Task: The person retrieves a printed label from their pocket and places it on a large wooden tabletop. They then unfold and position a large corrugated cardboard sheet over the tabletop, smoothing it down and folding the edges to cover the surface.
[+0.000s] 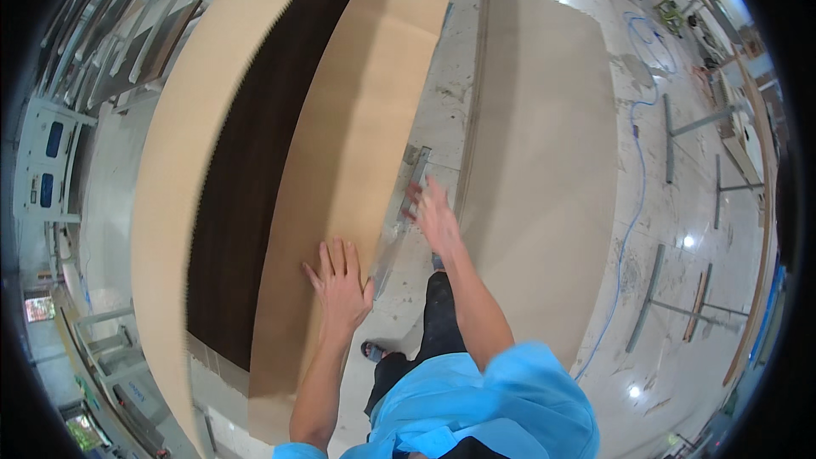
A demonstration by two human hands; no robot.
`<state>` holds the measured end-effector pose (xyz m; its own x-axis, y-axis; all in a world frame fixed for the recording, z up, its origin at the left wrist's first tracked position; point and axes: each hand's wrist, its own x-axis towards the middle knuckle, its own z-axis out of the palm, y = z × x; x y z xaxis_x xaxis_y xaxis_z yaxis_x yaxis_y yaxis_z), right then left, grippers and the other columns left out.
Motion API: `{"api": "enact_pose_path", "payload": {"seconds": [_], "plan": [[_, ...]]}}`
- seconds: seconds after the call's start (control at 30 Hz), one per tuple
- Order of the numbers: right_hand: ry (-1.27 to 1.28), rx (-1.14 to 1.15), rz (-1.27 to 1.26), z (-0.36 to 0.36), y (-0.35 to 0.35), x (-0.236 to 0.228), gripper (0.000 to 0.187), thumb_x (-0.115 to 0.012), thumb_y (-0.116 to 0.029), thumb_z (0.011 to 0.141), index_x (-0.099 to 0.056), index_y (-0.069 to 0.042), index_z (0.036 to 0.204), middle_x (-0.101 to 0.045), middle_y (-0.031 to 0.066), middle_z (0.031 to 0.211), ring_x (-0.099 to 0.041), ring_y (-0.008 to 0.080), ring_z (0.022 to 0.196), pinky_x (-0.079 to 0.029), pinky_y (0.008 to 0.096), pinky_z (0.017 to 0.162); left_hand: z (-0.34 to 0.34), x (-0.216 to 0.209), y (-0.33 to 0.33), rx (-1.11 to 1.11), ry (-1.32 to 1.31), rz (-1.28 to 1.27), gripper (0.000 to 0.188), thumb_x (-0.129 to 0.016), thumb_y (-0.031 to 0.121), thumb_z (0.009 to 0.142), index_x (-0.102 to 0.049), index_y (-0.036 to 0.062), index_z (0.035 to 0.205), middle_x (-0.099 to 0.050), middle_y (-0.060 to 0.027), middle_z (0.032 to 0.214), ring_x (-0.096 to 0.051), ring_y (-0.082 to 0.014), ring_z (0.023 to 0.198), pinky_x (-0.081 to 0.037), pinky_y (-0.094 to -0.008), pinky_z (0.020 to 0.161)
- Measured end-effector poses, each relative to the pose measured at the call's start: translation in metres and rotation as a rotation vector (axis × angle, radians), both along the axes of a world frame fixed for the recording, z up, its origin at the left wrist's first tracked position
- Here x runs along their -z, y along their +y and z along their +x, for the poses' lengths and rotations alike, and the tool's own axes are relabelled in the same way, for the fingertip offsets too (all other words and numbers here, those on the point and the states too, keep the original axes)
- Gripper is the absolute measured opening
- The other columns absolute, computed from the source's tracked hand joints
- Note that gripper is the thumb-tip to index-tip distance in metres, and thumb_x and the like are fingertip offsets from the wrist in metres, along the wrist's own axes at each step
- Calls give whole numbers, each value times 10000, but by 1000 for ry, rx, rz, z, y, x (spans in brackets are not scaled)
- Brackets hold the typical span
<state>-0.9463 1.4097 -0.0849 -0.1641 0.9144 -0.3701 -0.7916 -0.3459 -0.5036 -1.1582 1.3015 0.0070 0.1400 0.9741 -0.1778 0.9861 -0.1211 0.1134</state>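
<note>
Left hand [340,282] lies open, palm flat on the near cardboard flap [357,144], which covers a dark wood panel [255,178] to its left. Right hand [433,214], blurred and open, fingers spread, hovers just right of the flap near a metal bar [401,212] along its edge.

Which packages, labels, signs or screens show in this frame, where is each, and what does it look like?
Cardboard packaging: long tan flap under the left hand, running up the middle of the picture, creased.
Second cardboard flap: at the left, tan, with a saw-toothed edge.
Dark brown panel: lies between the two flaps, long and flat.
Right hand: blurred, above a grey metal bar.
No labels, signs or screens can be made out.
</note>
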Motion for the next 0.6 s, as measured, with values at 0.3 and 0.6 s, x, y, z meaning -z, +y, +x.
{"api": "enact_pose_path", "payload": {"seconds": [0.3,0.6], "plan": [[-73,119,-125,-24,185,-29,423,-749,-98,733,-592,32,1103,-665,110,983,-658,231,862,-547,356,764,60,-37,58,-294,107,-122,834,-676,357,792,-317,12,1462,-235,-235,1544,-148,-457,1434,-122,-701,1083],[10,118,-154,-10,182,-35,447,-669,-223,884,-530,0,1246,-639,112,1135,-625,228,987,-500,371,864,102,-18,190,-170,40,-3,820,-718,304,716,-399,123,1449,-284,-182,1537,-209,-431,1422,-129,-744,1049]]}}
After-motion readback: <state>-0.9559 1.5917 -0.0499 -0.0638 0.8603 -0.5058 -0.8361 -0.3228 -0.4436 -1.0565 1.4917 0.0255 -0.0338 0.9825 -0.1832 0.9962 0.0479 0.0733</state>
